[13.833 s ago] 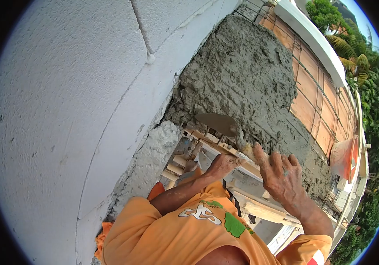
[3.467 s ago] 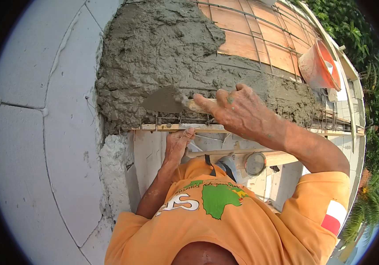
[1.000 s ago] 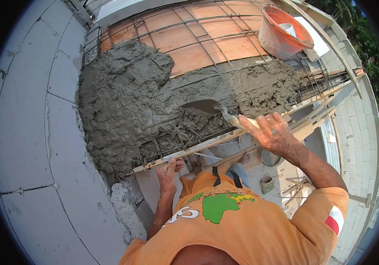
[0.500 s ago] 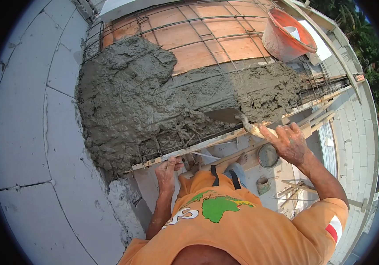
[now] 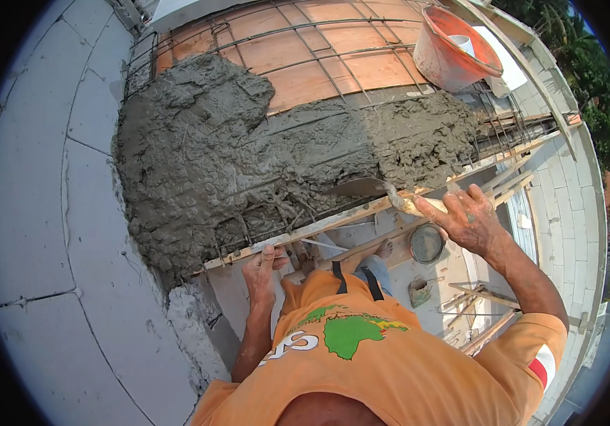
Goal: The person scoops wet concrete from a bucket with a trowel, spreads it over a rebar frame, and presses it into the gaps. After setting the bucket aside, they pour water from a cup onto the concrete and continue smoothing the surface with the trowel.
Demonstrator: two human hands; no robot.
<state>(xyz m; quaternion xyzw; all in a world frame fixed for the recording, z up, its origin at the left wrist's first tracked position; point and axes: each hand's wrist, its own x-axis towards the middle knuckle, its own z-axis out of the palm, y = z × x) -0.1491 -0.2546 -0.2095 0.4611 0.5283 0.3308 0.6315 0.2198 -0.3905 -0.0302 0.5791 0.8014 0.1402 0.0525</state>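
My right hand (image 5: pixel 468 219) is wrapped around the light-coloured handle of a trowel (image 5: pixel 359 187). The dark trowel blade lies against the wet concrete (image 5: pixel 248 153), close to the front edge board. My left hand (image 5: pixel 263 272) is at the near side of that wooden board (image 5: pixel 312 231), thumb and fingers closed on its lower edge. Bars of steel rebar (image 5: pixel 312 50) run through the concrete and stand bare beyond it. Rougher, lumpier concrete (image 5: pixel 422 138) lies to the right of the blade.
An orange bucket (image 5: pixel 429 60) with a white cup (image 5: pixel 461 45) stands at the far right on the reinforcement. Orange plywood (image 5: pixel 298 78) lies beneath the bars. A pale block wall (image 5: pixel 42 213) borders the left. Below are a round container (image 5: pixel 427 243) and loose timber (image 5: pixel 472 312).
The view has shifted slightly, so the scene sits further left. My right hand and the trowel handle have risen a little and moved right against the board. My left hand stays at the board.
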